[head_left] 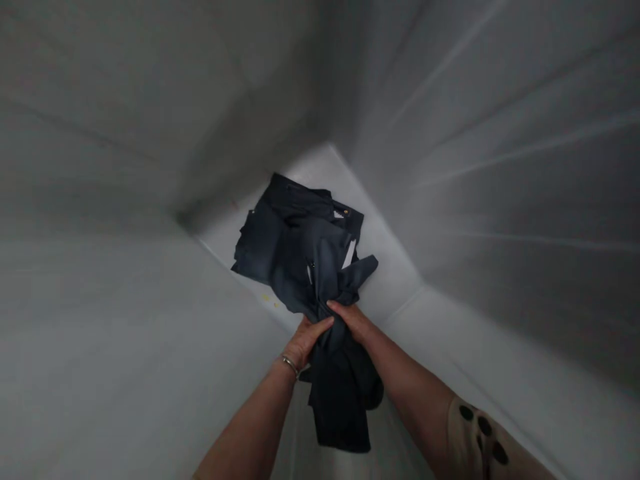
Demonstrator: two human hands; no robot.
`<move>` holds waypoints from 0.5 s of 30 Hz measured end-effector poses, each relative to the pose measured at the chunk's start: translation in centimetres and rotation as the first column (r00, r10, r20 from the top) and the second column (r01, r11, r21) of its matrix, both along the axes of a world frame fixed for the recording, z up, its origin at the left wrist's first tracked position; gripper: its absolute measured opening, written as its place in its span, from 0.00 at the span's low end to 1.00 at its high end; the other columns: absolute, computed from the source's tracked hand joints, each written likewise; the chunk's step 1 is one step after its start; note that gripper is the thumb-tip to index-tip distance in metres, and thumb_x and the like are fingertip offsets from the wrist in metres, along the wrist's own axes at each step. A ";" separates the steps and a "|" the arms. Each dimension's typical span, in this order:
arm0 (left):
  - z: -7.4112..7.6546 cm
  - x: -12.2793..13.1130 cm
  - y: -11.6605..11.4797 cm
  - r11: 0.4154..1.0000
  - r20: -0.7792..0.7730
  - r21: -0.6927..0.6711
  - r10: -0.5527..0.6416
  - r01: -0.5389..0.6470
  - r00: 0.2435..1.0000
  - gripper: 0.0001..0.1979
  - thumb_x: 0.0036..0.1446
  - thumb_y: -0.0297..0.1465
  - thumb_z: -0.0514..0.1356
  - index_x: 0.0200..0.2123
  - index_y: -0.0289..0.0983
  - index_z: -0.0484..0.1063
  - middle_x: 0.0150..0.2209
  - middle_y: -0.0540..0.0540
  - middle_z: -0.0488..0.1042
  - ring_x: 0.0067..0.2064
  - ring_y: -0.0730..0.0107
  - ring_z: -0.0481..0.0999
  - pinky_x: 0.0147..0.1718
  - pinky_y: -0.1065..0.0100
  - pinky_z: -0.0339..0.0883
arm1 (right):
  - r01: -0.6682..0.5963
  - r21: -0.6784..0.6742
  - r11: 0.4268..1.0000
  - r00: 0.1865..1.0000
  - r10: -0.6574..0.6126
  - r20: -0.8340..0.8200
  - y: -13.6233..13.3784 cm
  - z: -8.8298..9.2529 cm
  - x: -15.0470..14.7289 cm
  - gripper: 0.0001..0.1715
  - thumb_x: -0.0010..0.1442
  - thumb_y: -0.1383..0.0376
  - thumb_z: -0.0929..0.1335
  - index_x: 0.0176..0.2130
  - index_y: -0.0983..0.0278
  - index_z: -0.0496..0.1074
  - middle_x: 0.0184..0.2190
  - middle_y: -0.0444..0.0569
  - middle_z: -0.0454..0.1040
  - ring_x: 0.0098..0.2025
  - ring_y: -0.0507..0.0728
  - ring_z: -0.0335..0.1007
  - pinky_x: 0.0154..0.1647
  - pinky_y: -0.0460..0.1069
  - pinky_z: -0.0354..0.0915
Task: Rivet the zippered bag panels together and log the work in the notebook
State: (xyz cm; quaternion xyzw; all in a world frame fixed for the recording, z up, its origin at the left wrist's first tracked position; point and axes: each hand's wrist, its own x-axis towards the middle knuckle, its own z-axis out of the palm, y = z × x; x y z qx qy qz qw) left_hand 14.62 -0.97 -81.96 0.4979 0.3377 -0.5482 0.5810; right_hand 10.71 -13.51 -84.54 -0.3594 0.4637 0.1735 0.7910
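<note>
The person is leaning over a deep pale bin (397, 263) and is gathering a dark garment (330, 280) at its narrow waist of cloth, above the bin's floor or partly touching it (the gap is not showing clearly). The left hand (306, 340), wearing a bracelet (290, 363), is curling around the bunch from one side, its thumb lying across the top; the right hand (353, 317) is closing on it from the other, thumb almost meeting thumb, while most of the fingers are hiding underneath. For a good hold, both hands should probably be squeezing evenly — firm enough that loose layers are not slipping out, yet gentle on the white tag (349, 254) and the brass button (347, 211) farther up. Any loose flap is likely to be swinging, so supporting the heavier side seems wise. The garment's long axis is running away from the person, leaning slightly left at the far end: one narrow tail is hanging toward the body — the wider part is spreading toward the bin's far corner. Whether several garments are overlapping there is hard to tell.
</note>
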 end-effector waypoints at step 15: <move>15.6 2.6 -1.1 0.992 0.211 0.066 0.094 -0.110 0.973 0.34 0.40 0.35 0.73 0.51 0.33 0.69 0.46 0.37 0.77 0.48 0.51 0.76 0.50 0.56 0.71 | -0.312 -0.149 0.938 0.926 0.336 0.174 -1.1 16.0 5.7 0.29 0.46 0.45 0.72 0.41 0.62 0.78 0.41 0.48 0.79 0.49 0.64 0.73 0.57 0.60 0.64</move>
